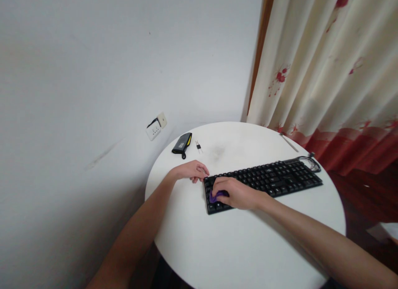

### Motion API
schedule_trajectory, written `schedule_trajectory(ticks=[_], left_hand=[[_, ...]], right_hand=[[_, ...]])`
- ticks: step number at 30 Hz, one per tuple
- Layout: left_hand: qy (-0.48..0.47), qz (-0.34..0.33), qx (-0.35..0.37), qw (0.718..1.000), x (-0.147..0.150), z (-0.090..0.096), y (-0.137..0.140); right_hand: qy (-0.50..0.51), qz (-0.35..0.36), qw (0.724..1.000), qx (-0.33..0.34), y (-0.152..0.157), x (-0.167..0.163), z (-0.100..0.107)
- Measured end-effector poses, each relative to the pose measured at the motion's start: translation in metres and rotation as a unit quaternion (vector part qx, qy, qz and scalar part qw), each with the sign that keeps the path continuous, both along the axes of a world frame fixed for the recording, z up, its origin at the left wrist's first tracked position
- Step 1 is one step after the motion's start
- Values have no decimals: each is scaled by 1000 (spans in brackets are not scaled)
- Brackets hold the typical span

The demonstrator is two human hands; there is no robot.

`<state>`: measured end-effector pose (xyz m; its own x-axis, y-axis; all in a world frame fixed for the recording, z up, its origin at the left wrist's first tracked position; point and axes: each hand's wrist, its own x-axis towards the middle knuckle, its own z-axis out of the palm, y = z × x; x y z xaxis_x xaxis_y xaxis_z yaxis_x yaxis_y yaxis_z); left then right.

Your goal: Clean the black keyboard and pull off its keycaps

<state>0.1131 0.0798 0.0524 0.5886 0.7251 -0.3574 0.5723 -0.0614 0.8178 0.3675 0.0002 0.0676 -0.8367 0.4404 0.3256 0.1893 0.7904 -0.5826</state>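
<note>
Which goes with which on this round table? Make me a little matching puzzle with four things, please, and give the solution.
Things:
1. Left hand
2. Right hand
3. Pouch
4. Cable

Places, colours or states:
A. Dark grey with bright yellow
B. Looped at the right end of the keyboard
C. Fingertips at the keyboard's far left corner
D. Holding a purple lump at the keys

Right pairs: 1-C, 2-D, 3-A, 4-B
</note>
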Motion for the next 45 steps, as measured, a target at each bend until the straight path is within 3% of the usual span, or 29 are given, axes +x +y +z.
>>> schedule_trajectory(ticks=[6, 13, 16, 21, 27, 31, 35, 39, 45], left_hand=[[7, 4, 6, 1000, -1, -1, 0], [7, 2, 4, 1000, -1, -2, 1], [9, 3, 4, 1000, 0, -1, 1], [8, 6, -2, 1000, 0, 0, 0], [8, 2, 5, 1000, -1, -1, 1], [7, 1, 8, 1000, -1, -2, 1], [5, 0, 3, 1000, -1, -2, 1], [4, -3, 2, 1000, -1, -2, 1], [7, -4, 5, 1000, -1, -3, 3]], right_hand=[[-73, 67, 995, -6, 2, 11, 9], [-20, 48, 999, -1, -4, 2, 6], [-46, 80, 996, 7, -8, 1, 7], [-118, 82, 990, -17, 7, 27, 19], [-48, 17, 999, 3, 6, 14, 9], [-50, 37, 998, 24, -2, 4, 4], [-94, 38, 995, 9, 6, 21, 13], [-72, 26, 997, -11, 9, 26, 18], [-72, 93, 993, -1, -3, 6, 11]])
